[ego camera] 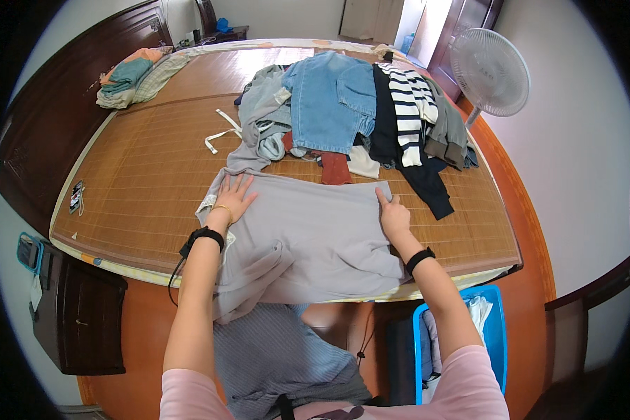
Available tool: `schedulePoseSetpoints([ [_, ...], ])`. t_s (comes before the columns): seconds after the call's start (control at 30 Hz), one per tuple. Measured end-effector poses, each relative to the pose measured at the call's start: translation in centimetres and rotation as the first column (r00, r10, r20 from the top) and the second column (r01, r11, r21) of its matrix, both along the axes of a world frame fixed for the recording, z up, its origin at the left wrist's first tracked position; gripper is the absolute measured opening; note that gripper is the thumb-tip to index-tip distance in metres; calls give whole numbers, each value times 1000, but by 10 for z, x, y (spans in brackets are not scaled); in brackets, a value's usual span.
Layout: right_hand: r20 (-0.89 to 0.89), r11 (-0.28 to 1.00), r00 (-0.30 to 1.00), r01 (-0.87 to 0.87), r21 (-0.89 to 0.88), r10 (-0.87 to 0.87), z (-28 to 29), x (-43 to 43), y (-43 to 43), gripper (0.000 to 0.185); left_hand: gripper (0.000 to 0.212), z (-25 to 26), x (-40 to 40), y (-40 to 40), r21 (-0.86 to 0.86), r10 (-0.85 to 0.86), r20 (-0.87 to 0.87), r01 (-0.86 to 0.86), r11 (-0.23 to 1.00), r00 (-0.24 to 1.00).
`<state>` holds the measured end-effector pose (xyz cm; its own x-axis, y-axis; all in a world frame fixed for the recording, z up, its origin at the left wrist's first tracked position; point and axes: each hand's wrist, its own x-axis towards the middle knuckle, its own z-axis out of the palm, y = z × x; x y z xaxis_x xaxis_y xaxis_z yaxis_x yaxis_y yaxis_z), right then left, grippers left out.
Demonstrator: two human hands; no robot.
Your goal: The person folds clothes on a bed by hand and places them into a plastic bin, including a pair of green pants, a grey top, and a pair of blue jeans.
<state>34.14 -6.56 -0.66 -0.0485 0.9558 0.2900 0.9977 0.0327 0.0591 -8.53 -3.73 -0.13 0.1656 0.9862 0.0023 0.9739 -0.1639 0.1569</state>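
A light grey garment with white lace trim (304, 226) lies spread at the bed's near edge, its lower left part bunched and hanging over the side. My left hand (232, 199) rests flat on its upper left part, fingers spread, near the lace. My right hand (394, 212) touches its upper right corner, the index finger extended; whether the fingers pinch the cloth is not clear. The garment's far left end, a twisted sleeve, runs up to the clothes pile. Just beyond are blue denim shorts (325, 100), a black-and-white striped garment (407, 113) and a dark red cloth (337, 168).
Folded clothes (131, 79) sit by the headboard. A smartphone (75, 197) lies on the bamboo mat (136, 173) at left. A standing fan (488, 73) is beyond the bed's right side. A blue plastic basket (496, 336) with clothes stands on the floor below my right arm.
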Motion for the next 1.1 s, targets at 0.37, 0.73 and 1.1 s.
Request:
schedulePoseSetpoints([
  [0.37, -187, 996, 982, -31, -85, 15, 8, 11, 4, 44, 47, 34, 36, -4, -138, 95, -277, -138, 981, 956],
  [0.73, -636, 942, 731, -334, -17, 248, 14, 44, -118, 53, 45, 41, 29, -236, 314, -355, 92, 311, 897, 930],
  [1.1, -892, 953, 335, -137, 271, 303, 58, 9, -198, 27, 32, 91, -2, -301, 260, -121, 847, -205, 944, 517],
])
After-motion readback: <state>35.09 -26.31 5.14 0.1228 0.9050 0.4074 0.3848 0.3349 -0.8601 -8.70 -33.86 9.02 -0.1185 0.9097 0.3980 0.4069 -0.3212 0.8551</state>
